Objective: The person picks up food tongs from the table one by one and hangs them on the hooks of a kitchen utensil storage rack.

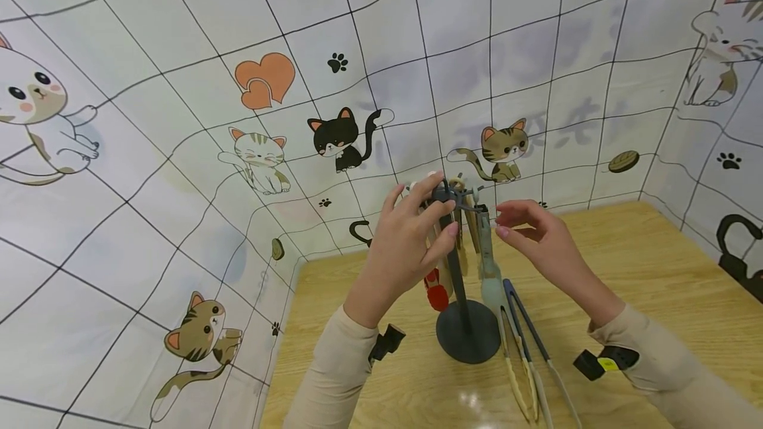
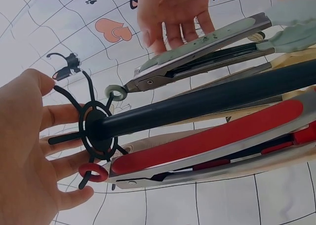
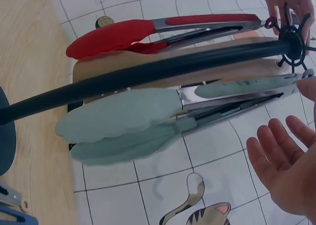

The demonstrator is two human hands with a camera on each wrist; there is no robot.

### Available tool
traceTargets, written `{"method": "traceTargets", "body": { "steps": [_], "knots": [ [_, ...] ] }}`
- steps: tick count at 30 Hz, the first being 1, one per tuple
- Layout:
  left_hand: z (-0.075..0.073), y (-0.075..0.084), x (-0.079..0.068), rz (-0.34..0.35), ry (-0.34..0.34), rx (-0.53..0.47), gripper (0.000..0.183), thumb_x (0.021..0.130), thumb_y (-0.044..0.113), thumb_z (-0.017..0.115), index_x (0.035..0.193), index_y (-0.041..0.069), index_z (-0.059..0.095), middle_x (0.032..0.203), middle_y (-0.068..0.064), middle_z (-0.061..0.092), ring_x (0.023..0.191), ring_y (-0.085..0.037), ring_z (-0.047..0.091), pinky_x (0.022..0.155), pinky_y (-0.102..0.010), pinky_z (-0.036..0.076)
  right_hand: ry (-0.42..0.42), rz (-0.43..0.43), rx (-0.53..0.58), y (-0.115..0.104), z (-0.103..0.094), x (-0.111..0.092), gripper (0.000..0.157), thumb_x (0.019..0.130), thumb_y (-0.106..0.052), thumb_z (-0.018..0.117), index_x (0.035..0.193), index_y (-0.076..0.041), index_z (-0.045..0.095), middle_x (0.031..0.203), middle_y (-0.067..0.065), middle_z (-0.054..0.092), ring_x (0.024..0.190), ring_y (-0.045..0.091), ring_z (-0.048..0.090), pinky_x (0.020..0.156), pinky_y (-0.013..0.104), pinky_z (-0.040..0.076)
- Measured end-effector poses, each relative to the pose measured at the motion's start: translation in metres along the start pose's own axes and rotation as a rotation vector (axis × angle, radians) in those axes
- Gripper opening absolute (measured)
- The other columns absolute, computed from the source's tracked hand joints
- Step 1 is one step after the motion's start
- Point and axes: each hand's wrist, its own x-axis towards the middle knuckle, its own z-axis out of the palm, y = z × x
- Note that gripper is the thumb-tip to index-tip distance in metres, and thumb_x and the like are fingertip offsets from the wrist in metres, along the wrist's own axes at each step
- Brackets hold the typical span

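A dark metal stand with a round base bears a ring of hooks at its top. My left hand is over that ring with spread fingers, the thumb at a hook's tip. Pale green tongs hang by their loop from one hook. Beside them my right hand is raised, its fingers bent loosely and nothing in them. Red tongs hang on the opposite side of the post. Beige tongs hang farther back, partly covered by the post.
On the wooden table lie blue-handled tongs and beige-tipped tongs, right of the stand's base. A white, cat-printed sheet rises behind and at the left and right sides.
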Motion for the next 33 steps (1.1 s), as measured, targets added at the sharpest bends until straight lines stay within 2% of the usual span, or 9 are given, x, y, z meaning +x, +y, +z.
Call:
{"method": "traceTargets", "body": {
  "steps": [5, 9, 14, 18, 23, 28, 33],
  "knots": [
    [0.0, 0.0, 0.0, 0.001, -0.005, -0.005, 0.035, 0.099, 0.038, 0.04, 0.114, 0.022, 0.066, 0.145, -0.003, 0.045, 0.135, -0.014, 0.043, 0.117, -0.049, 0.026, 0.068, 0.03, -0.077, 0.029, -0.003, -0.008, 0.028, 0.095, -0.027, 0.055, 0.121, -0.016, 0.057, 0.105, -0.003, 0.061, 0.091, -0.004, 0.055, 0.074, 0.012, 0.046],
    [0.0, 0.0, 0.0, 0.0, -0.004, -0.015, 0.034, 0.098, 0.038, 0.04, 0.114, 0.023, 0.066, 0.145, -0.003, 0.045, 0.135, -0.014, 0.044, 0.117, -0.049, 0.026, 0.056, 0.078, -0.199, 0.068, 0.003, -0.024, 0.027, 0.095, -0.029, 0.055, 0.117, -0.014, 0.06, 0.101, 0.002, 0.064, 0.083, -0.01, 0.053, 0.068, 0.015, 0.046],
    [0.0, -0.001, 0.0, 0.007, -0.002, -0.018, 0.035, 0.098, 0.038, 0.04, 0.115, 0.022, 0.066, 0.145, -0.003, 0.045, 0.136, -0.014, 0.042, 0.117, -0.049, 0.025, -0.067, 0.155, -0.313, 0.117, 0.014, -0.047, 0.025, 0.094, -0.026, 0.057, 0.113, -0.011, 0.06, 0.098, 0.007, 0.065, 0.082, 0.006, 0.057, 0.065, 0.024, 0.048],
    [0.0, -0.002, -0.001, 0.0, -0.012, -0.024, 0.035, 0.099, 0.04, 0.04, 0.115, 0.023, 0.066, 0.146, -0.002, 0.044, 0.136, -0.014, 0.041, 0.118, -0.048, 0.024, -0.218, 0.255, -0.411, 0.145, 0.023, -0.064, 0.03, 0.091, -0.018, 0.06, 0.116, -0.003, 0.058, 0.094, 0.01, 0.064, 0.072, 0.014, 0.058, 0.057, 0.027, 0.044],
    [-0.002, -0.001, 0.0, -0.01, -0.04, -0.034, 0.036, 0.099, 0.042, 0.04, 0.116, 0.023, 0.065, 0.148, -0.002, 0.041, 0.137, -0.013, 0.041, 0.118, -0.048, 0.024, -0.366, 0.348, -0.536, 0.165, 0.033, -0.08, 0.04, 0.086, -0.016, 0.063, 0.119, 0.005, 0.054, 0.089, 0.011, 0.065, 0.063, 0.014, 0.055, 0.051, 0.03, 0.04],
    [-0.002, -0.001, 0.001, -0.012, -0.041, -0.022, 0.036, 0.098, 0.043, 0.041, 0.116, 0.023, 0.065, 0.148, -0.002, 0.041, 0.137, -0.013, 0.04, 0.117, -0.048, 0.025, -0.373, 0.308, -0.598, 0.173, 0.041, -0.086, 0.037, 0.08, -0.014, 0.066, 0.11, 0.006, 0.057, 0.084, 0.009, 0.064, 0.063, 0.014, 0.051, 0.052, 0.03, 0.04],
    [-0.002, -0.001, 0.0, -0.007, -0.03, -0.021, 0.034, 0.098, 0.042, 0.043, 0.115, 0.024, 0.066, 0.147, -0.002, 0.043, 0.138, -0.013, 0.039, 0.116, -0.049, 0.027, -0.36, 0.299, -0.587, 0.174, 0.046, -0.084, 0.028, 0.078, -0.007, 0.064, 0.102, 0.006, 0.058, 0.076, 0.007, 0.062, 0.059, 0.015, 0.047, 0.05, 0.029, 0.037]
  ]
}}
